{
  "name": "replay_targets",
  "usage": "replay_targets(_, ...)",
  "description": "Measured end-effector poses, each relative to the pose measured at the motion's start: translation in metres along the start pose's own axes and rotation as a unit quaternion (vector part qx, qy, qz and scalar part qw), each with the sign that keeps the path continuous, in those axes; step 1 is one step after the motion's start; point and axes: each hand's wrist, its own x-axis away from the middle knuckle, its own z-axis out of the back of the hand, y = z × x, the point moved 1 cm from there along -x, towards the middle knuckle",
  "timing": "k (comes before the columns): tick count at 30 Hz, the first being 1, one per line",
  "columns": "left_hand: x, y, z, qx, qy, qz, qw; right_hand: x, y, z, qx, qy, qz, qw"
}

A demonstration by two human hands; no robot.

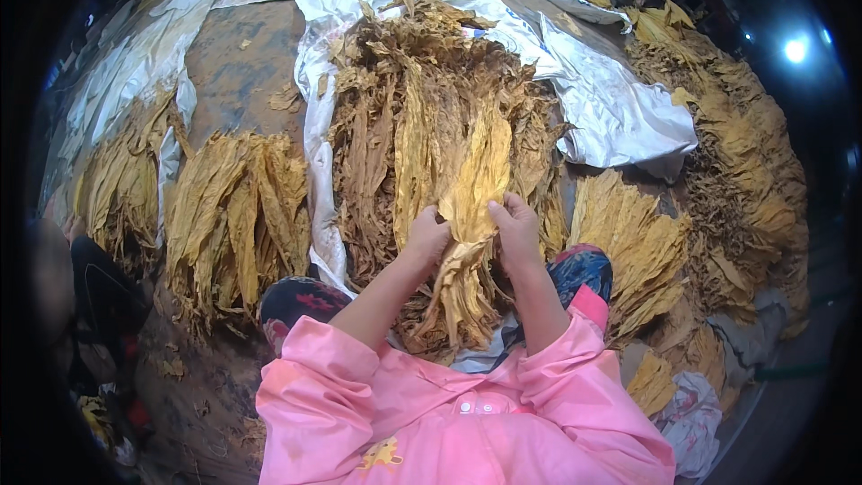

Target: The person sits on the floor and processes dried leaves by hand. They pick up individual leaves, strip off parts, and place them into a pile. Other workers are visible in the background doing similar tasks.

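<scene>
The broad, wrinkled, golden-yellow dried leaf (485,162) is held over a brown dried-leaf heap (364,144). At left lies a yellow-brown leaf bundle (235,216). A white crumpled sheet (320,139) follows, probably separating bundle from heap. The left hand's (428,232) fingers grip the leaf's left edge; the right hand's (516,226) fingers pinch its right edge, presumably keeping it spread. Rightward, a fanned yellow leaf bundle (628,251) lies near.

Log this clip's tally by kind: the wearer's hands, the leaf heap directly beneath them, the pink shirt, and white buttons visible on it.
Left hand and right hand: 2
Leaf heap: 1
Pink shirt: 1
White buttons: 2
Total: 6
</scene>
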Motion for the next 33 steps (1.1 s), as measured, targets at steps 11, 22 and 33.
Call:
replay_targets(11, -0.004, 0.008, 0.018, -0.020, 0.128, -0.126, 0.984, -0.024, 0.013, 0.045, -0.119, 0.040, -0.044, 0.991)
replay_targets(22, 0.004, 0.025, 0.018, -0.021, 0.131, -0.107, 0.985, -0.020, 0.071, 0.038, 0.370, 0.020, 0.018, 0.929)
replay_targets(33, 0.003, 0.036, 0.021, 0.117, 0.098, -0.165, 0.974, -0.009, 0.090, 0.040, 0.551, -0.016, 0.017, 0.834)
